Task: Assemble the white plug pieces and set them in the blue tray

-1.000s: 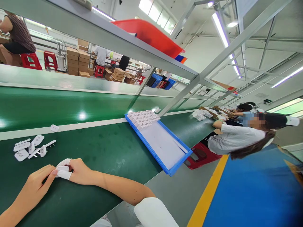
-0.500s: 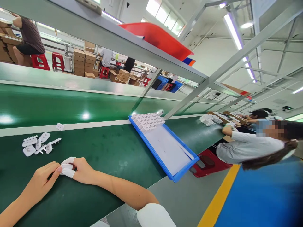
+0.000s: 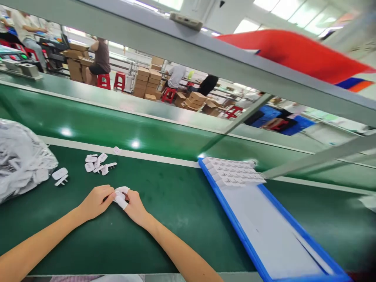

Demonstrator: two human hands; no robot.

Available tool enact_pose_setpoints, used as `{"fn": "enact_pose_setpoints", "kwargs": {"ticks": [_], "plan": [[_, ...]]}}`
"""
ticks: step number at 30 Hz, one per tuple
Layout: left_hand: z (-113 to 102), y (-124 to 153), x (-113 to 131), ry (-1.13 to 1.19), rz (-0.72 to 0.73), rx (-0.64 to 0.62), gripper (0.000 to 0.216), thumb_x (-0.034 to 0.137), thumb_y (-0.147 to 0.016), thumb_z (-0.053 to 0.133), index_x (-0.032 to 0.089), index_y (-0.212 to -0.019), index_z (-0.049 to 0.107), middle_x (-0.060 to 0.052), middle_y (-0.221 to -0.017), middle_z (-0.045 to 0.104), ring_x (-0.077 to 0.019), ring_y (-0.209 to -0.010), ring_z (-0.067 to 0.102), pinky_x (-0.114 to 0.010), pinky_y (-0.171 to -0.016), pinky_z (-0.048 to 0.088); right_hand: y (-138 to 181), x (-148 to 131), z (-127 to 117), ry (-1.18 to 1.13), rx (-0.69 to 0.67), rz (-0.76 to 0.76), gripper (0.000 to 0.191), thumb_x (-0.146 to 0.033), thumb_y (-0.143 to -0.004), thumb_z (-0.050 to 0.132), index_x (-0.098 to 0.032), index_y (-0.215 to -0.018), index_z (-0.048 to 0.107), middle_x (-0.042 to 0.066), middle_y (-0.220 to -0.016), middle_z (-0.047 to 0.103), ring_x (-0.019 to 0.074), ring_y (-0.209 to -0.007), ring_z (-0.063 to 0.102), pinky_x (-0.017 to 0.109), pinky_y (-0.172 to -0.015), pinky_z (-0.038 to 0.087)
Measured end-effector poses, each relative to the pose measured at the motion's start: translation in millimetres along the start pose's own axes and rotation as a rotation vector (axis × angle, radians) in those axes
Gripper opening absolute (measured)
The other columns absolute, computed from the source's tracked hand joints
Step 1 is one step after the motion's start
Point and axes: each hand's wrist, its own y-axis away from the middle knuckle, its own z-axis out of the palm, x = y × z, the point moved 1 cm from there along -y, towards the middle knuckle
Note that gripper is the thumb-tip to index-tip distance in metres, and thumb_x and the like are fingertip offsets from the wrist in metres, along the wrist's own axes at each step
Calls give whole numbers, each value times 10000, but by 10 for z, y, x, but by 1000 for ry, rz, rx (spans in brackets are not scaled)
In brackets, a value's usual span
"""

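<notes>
Over the green tabletop, my left hand and my right hand meet, both closed on one small white plastic part. Fingers hide most of it, so its exact kind does not show. White covers sit on the thumb and forefinger of my right hand, while my left hand's fingers are bare. Just beyond lies a loose group of white plug-like pieces with prongs. Two similar pieces rest farther left, beside a clear plastic bag full of white parts.
To the right, a blue-rimmed tray holds rows of white blocks at its far end. One white piece lies on the pale strip at the back. Overhead runs a grey shelf beam carrying a red bin.
My view has swung left, bringing the bag of parts into sight and taking the nearby co-worker out of it. Both hands stay together on the white part.
</notes>
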Motion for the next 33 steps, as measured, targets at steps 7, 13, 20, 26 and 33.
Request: {"fn": "enact_pose_setpoints", "kwargs": {"ticks": [7, 13, 20, 26, 33], "plan": [[-15, 4, 23, -19, 7, 0, 378, 314, -963, 312, 163, -675, 505, 6, -631, 475, -118, -588, 439, -252, -574, 340, 0, 47, 18, -34, -16, 18, 240, -349, -842, 577, -194, -1016, 636, 6, -793, 596, 130, -695, 516, 241, -663, 459], [-20, 4, 32, -23, 25, 1, 360, 301, -961, 325, 163, -688, 515, 2, -635, 489, -121, -591, 443, -253, -570, 338, 8, 67, 30, -45, -20, 43, 223, -327, -835, 581, -203, -1014, 631, 7, -807, 590, 132, -690, 516, 249, -651, 466], [-17, 7, 23, -16, 34, 2, 361, 310, -962, 324, 163, -702, 528, -5, -643, 502, -124, -600, 457, -255, -574, 347, 12, 25, 24, -36, -28, 67, 210, -333, -846, 566, -201, -997, 626, -2, -769, 559, 133, -683, 517, 254, -649, 464], [-15, 4, 15, -1, 39, -1, 352, 302, -961, 328, 163, -702, 523, -9, -649, 521, -127, -609, 463, -256, -580, 345, 11, 3, 28, -40, -29, 73, 232, -371, -848, 555, -196, -984, 621, 5, -776, 555, 139, -694, 524, 252, -639, 470], [-21, -1, 28, -8, 46, 4, 357, 301, -961, 324, 165, -696, 521, -7, -639, 513, -127, -594, 459, -252, -569, 340, 0, -2, 26, -24, -25, 76, 275, -411, -841, 547, -182, -974, 624, 14, -779, 574, 141, -691, 528, 252, -638, 476]]}}
